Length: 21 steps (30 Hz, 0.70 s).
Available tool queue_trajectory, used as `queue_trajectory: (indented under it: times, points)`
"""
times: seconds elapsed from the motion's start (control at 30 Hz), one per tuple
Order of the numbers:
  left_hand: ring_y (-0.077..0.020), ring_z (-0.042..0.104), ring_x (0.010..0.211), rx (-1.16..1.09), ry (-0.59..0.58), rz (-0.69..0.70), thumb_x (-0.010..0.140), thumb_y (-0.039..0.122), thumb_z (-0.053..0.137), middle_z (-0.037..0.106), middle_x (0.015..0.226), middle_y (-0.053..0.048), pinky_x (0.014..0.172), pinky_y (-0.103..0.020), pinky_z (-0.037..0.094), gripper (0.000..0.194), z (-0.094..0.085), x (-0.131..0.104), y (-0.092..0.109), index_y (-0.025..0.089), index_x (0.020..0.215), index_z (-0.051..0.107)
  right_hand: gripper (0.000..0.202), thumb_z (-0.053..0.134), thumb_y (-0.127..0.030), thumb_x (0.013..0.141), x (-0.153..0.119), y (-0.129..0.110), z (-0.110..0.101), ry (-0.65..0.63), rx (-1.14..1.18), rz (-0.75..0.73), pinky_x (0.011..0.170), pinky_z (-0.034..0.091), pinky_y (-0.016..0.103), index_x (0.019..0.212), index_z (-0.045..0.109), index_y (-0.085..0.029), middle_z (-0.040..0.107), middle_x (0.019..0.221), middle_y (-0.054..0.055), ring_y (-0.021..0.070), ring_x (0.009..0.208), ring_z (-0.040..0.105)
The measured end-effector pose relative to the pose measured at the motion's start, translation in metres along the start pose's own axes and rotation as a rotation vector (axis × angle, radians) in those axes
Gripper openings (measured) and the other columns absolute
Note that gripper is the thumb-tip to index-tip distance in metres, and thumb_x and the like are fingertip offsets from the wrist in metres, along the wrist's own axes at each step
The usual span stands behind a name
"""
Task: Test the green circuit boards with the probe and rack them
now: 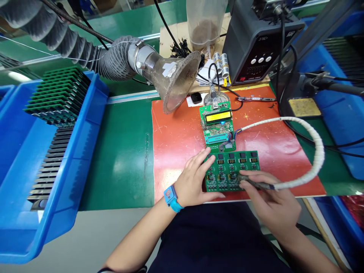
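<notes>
Circuit panel (224, 170) laid flat on red mat (179, 140), just on near side of display board (218, 129) | left edge steadied, apparently, by spread left hand (193, 178) | at right, by right hand (271, 203), cabled probe (263, 185) pinched, presumably for precision

Probe (260, 185) partly hidden by right hand (273, 206), left bin (82, 151) cut off, board (231, 167) lettering illegible
</notes>
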<state>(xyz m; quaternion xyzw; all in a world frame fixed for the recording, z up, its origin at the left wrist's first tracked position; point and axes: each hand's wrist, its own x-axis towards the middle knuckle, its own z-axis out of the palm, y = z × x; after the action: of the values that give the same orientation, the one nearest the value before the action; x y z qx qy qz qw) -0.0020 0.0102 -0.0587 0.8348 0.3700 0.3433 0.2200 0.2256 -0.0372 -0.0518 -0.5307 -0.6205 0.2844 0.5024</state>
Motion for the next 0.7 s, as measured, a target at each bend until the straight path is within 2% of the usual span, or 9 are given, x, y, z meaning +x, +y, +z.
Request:
queue_trajectory:
  times: [0.07,0.2,0.33,0.57,0.7]
  points:
    - [-0.038,0.031,0.147,0.013,-0.028,-0.018,0.077,0.067,0.07,0.03,0.156,-0.024,0.113,-0.058,0.04,0.108,0.0,-0.001,0.0,0.019,0.157,0.013,0.021,0.071,-0.012,0.085,0.0,-0.001,0.0,0.004,0.003,0.007,0.083,0.063,0.04,0.101,0.063,-0.023,0.071,0.102,0.006,0.0239,0.095,0.071]
    - [-0.0414,0.028,0.147,0.015,-0.051,-0.062,0.076,0.066,0.072,0.019,0.161,-0.025,0.111,-0.06,0.041,0.11,-0.001,-0.003,0.0,0.021,0.157,0.012,0.025,0.07,-0.007,0.084,0.002,-0.005,0.001,0.021,0.02,-0.021,0.082,0.064,0.037,0.103,0.063,-0.022,0.071,0.102,0.005,0.0227,0.096,0.071]
    - [-0.0423,0.028,0.147,-0.019,-0.056,-0.071,0.074,0.063,0.075,0.019,0.161,-0.024,0.111,-0.061,0.041,0.112,-0.001,-0.003,0.0,0.024,0.158,0.011,0.024,0.07,-0.006,0.085,0.003,-0.008,0.001,0.033,0.035,-0.021,0.082,0.064,0.038,0.101,0.064,-0.022,0.072,0.101,0.005,0.0221,0.094,0.072]
    - [-0.0435,0.029,0.146,-0.029,-0.063,-0.077,0.073,0.062,0.076,0.019,0.161,-0.023,0.111,-0.062,0.041,0.114,0.0,-0.003,0.0,0.024,0.158,0.01,0.016,0.07,-0.012,0.087,0.004,-0.014,0.001,0.045,0.072,0.089,0.087,0.063,0.036,0.099,0.065,-0.022,0.073,0.102,0.004,0.0188,0.088,0.073]
    - [-0.0436,0.028,0.147,-0.03,-0.048,-0.062,0.072,0.064,0.076,0.017,0.161,-0.024,0.111,-0.063,0.041,0.115,0.001,-0.003,-0.001,0.023,0.158,0.011,0.013,0.071,-0.017,0.088,0.008,-0.019,0.002,0.054,0.07,0.135,0.083,0.064,0.033,0.097,0.065,-0.023,0.074,0.101,0.003,0.0184,0.084,0.074]
